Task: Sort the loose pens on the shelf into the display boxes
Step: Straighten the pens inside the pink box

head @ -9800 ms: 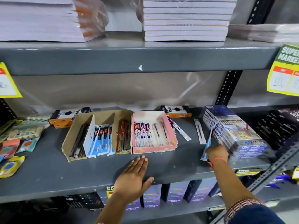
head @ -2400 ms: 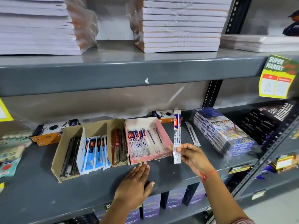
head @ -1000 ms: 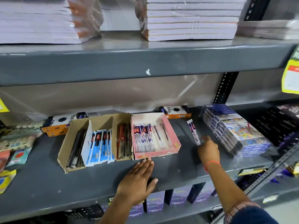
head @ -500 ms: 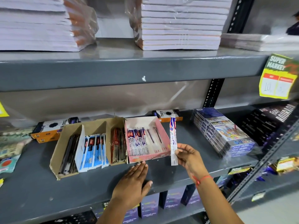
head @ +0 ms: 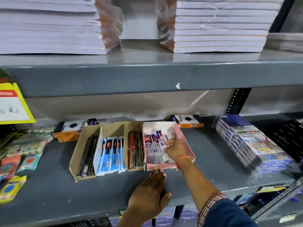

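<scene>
A pink display box [head: 186, 143] stands on the grey shelf [head: 213, 163] and holds several blue-and-white packaged pens [head: 150, 144]. My right hand [head: 176, 149] is inside this box, fingers curled on one packaged pen [head: 164, 155] that lies against the others. A brown cardboard box [head: 76, 154] touches the pink box on the left. It has black pens [head: 87, 154], blue-white packaged pens [head: 111, 153] and red pens [head: 135, 149] in separate compartments. My left hand [head: 149, 195] lies flat on the shelf, fingertips at the pink box's front edge.
A stack of colour-pencil boxes [head: 252, 145] sits right of the pink box, black packs [head: 293, 136] beyond it. Orange-and-black boxes [head: 186, 121] [head: 73, 128] stand behind. Blister packs [head: 19, 148] lie at the left. Wrapped notebooks [head: 218, 27] fill the upper shelf.
My right hand picked a loose packaged pen off the shelf right of the pink box, lifted it, and has now brought it down into the pink box. My left hand stayed put.
</scene>
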Demonstrator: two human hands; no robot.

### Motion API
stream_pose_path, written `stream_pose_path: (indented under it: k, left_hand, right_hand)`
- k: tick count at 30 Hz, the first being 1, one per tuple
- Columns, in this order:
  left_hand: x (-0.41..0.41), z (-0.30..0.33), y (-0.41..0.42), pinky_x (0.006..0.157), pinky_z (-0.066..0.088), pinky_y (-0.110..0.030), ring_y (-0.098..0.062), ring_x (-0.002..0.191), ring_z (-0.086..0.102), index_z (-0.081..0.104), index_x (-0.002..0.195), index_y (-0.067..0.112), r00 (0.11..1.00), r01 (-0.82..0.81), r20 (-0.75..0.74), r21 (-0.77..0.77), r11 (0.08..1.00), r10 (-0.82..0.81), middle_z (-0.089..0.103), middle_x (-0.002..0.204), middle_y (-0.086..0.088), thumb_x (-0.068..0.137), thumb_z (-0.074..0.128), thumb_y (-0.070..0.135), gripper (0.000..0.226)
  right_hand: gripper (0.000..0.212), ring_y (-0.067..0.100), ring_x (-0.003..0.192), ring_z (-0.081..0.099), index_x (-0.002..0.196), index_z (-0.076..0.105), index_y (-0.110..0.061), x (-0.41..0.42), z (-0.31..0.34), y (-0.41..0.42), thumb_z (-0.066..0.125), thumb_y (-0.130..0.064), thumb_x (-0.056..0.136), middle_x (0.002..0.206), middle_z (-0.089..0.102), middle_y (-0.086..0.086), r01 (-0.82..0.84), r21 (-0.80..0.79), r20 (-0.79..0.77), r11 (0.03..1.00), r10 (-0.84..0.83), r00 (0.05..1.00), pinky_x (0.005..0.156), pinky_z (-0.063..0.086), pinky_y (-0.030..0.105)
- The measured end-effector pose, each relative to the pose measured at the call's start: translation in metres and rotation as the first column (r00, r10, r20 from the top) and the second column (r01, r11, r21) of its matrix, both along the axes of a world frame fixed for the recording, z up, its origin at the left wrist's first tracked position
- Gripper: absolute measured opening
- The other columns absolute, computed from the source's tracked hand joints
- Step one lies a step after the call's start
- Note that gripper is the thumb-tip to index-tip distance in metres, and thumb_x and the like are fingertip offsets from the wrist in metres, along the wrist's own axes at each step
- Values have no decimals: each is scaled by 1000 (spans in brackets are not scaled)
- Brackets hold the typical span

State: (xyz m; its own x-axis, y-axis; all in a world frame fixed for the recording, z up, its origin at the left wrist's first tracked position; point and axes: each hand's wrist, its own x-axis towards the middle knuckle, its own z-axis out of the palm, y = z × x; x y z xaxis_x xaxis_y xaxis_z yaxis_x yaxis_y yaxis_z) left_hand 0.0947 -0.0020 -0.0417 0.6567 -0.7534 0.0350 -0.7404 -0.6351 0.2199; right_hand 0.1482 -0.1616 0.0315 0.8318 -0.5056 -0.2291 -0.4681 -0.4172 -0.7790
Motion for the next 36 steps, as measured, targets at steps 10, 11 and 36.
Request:
stream_pose_path:
  k: [10, 11, 36]
  left_hand:
    - [0, 2, 0, 91, 44, -24, -14, 107, 61, 68, 114, 15, 998, 9, 62, -28, 1000, -7, 66, 118, -1, 97, 6, 49, 73]
    - [0, 3, 1, 95, 41, -24, -14, 107, 61, 68, 114, 14, 998, 11, 59, -25, 1000, -10, 66, 118, -1, 97, 6, 50, 73]
    - [0, 0, 1, 99, 29, -22, -11, 109, 60, 68, 115, 16, 997, -8, 83, -37, 999, 11, 65, 119, 1, 96, 5, 50, 74]
  right_hand:
    - [34, 35, 118, 54, 120, 58, -2, -2, 9, -6, 44, -14, 91, 127, 58, 20, -112, -352, -188, 929, 47, 981, 96, 45, 37]
    - [34, 36, 117, 54, 120, 57, -2, -6, 9, -8, 44, -15, 91, 126, 58, 20, -146, -393, -223, 908, 60, 973, 96, 45, 39]
    - [34, 34, 108, 64, 127, 50, -6, -14, 2, -14, 37, -7, 95, 122, 59, 15, -264, -620, -327, 739, 62, 943, 86, 57, 46]
